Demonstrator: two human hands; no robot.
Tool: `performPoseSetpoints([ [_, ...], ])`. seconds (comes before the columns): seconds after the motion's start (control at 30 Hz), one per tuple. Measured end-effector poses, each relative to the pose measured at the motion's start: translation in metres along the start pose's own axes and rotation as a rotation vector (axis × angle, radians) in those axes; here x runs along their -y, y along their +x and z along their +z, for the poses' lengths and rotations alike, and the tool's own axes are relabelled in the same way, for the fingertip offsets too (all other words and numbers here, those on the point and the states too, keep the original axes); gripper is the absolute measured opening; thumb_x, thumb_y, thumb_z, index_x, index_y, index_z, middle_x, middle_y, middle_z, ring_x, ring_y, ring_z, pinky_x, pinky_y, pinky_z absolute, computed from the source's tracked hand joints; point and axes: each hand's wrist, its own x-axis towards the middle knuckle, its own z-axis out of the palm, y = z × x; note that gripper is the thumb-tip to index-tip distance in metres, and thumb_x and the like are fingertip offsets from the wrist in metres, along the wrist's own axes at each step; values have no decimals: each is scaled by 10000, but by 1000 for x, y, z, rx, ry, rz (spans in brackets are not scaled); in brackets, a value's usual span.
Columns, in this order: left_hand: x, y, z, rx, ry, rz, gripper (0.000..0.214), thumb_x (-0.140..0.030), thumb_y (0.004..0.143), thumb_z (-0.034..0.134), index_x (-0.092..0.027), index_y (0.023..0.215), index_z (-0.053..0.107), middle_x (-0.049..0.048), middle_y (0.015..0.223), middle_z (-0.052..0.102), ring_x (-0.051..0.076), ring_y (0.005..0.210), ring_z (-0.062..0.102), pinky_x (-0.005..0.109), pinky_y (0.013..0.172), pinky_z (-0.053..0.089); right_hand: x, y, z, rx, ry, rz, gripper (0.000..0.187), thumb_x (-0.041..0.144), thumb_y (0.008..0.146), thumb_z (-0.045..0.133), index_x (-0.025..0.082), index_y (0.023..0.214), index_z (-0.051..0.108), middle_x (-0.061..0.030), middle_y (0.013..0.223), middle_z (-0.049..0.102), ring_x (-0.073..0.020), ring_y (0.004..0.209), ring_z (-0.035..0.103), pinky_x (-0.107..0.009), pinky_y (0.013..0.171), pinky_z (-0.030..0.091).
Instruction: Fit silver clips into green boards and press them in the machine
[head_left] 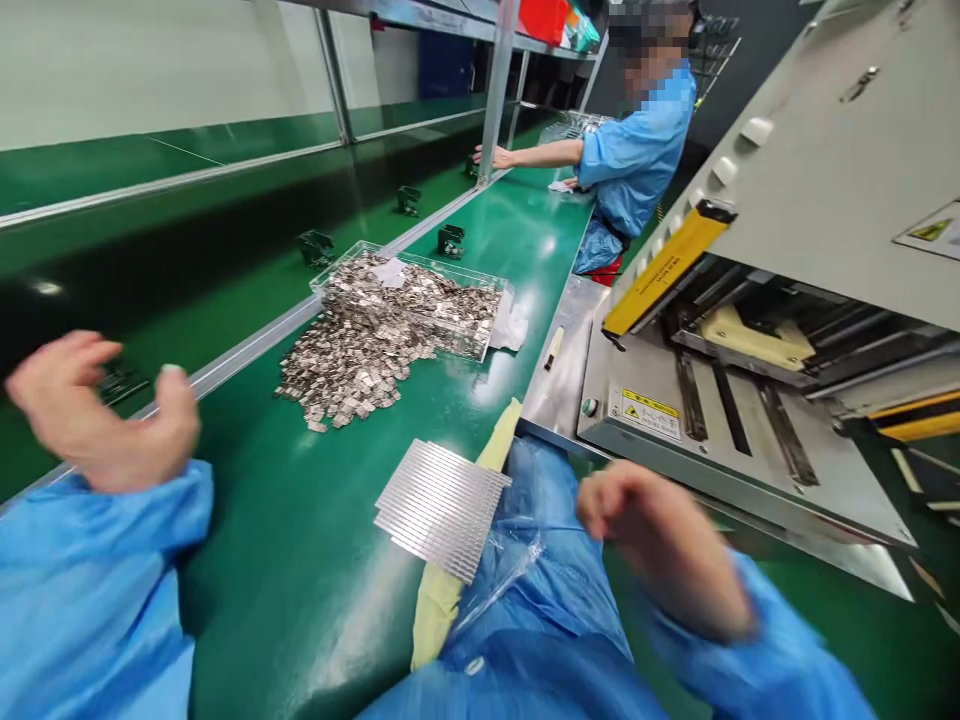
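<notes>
My left hand is raised at the left, thumb and fingers apart, with nothing in it. Just behind it, partly hidden, a dark part sits on the green belt. On the right, my right hand hovers beside my lap, fingers curled and smeared by motion; whether it holds anything is hidden. Between the hands, ribbed silvery metal strips lie side by side at the bench edge, partly over a pale yellow cloth. Farther back, a heap of small metal pieces spills from a clear tray onto the green bench.
Black fixtures stand on the bench and belt. A metal rail separates belt and bench. At right is a machine with yellow bars; a marker lies on its metal ledge. A co-worker in blue reaches toward the belt.
</notes>
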Motion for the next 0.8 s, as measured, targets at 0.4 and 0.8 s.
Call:
performPoseSetpoints([
  [0.4,-230,-105,16,990,-461,459,351,-297,877,522,-187,1211,529,117,1235,597,284,1217,485,499,1019,367,-99,34,91,142,214,91,540,701,819,438,193,645,498,26,578,466,-113,535,424,-248,517,346],
  [0.8,-237,-109,19,986,-335,496,238,-218,884,475,-203,1089,595,74,1072,638,227,1025,580,473,1022,377,-113,27,111,1,329,57,488,637,877,417,206,652,459,34,577,394,-119,533,342,-266,507,301],
])
